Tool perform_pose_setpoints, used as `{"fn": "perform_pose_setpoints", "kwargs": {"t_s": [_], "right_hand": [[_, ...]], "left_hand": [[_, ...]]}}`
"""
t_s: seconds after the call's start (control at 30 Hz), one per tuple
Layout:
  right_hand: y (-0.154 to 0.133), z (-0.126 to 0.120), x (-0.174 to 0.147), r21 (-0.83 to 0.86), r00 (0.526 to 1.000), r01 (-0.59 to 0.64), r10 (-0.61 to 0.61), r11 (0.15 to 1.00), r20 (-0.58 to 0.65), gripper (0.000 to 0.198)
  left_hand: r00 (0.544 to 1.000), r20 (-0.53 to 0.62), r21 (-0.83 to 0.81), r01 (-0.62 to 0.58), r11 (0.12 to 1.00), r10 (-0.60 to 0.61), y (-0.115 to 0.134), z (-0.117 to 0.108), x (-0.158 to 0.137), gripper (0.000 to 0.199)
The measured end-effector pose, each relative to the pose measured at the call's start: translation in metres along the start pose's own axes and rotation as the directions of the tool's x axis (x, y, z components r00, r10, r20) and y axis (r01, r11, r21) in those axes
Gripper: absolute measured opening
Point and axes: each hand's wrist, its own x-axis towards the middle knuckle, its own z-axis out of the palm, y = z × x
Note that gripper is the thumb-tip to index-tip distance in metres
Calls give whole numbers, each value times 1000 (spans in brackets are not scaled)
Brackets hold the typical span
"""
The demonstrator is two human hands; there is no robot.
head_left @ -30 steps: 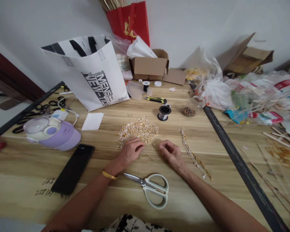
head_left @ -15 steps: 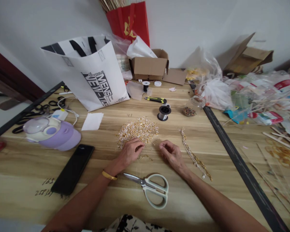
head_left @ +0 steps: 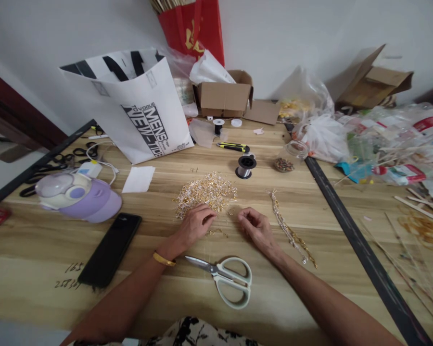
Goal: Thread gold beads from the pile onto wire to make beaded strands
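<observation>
My left hand point(head_left: 196, 223) rests at the near edge of a pile of small gold and silver chain links point(head_left: 207, 190), fingers curled and thumb pressed to the fingertips. Opposite it, my right hand point(head_left: 256, 228) is closed in a pinch just above the wood. Whatever either pinch holds is too small to make out. Between them lie a few loose gold links point(head_left: 231, 211), and a short piece of gold chain point(head_left: 217, 233) sits by the left thumb. Right of my right hand, gold and silver chains point(head_left: 290, 230) lie stretched out. White-handled scissors point(head_left: 234, 283) lie in front of both hands.
Behind the pile stand a wire spool point(head_left: 246, 168), a yellow-black cutter point(head_left: 233, 147) and a tipped jar of beads point(head_left: 285, 164). A phone point(head_left: 110, 250), a purple cup point(head_left: 94, 199) and a white bag point(head_left: 144, 105) are on the left. Plastic bags point(head_left: 321, 137) crowd the right.
Both hands keep the same pinched pose and place. The view has tilted very slightly, so the table things appear a little shifted.
</observation>
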Motion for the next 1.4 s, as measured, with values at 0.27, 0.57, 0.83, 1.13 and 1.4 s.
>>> {"fn": "perform_pose_setpoints", "kwargs": {"t_s": [0.27,0.57,0.83,1.13,1.4], "right_hand": [[1,0,0,4,1000,8,-8,1000,4,31],[3,0,0,-1,1000,11,-11,1000,13,31],[3,0,1,3,1000,27,-27,1000,15,27],[3,-1,0,-1,999,32,-32,999,15,26],[3,-1,1,-14,999,47,-47,999,20,25]], "left_hand": [[1000,0,0,-5,1000,5,0,-1,0,12],[1000,-3,1,-15,1000,15,1,1,-1,10],[999,38,81,-33,996,30,10,3,1,7],[993,104,32,-60,998,57,15,5,1,8],[987,121,-15,-105,994,106,23,-1,1,3]]}}
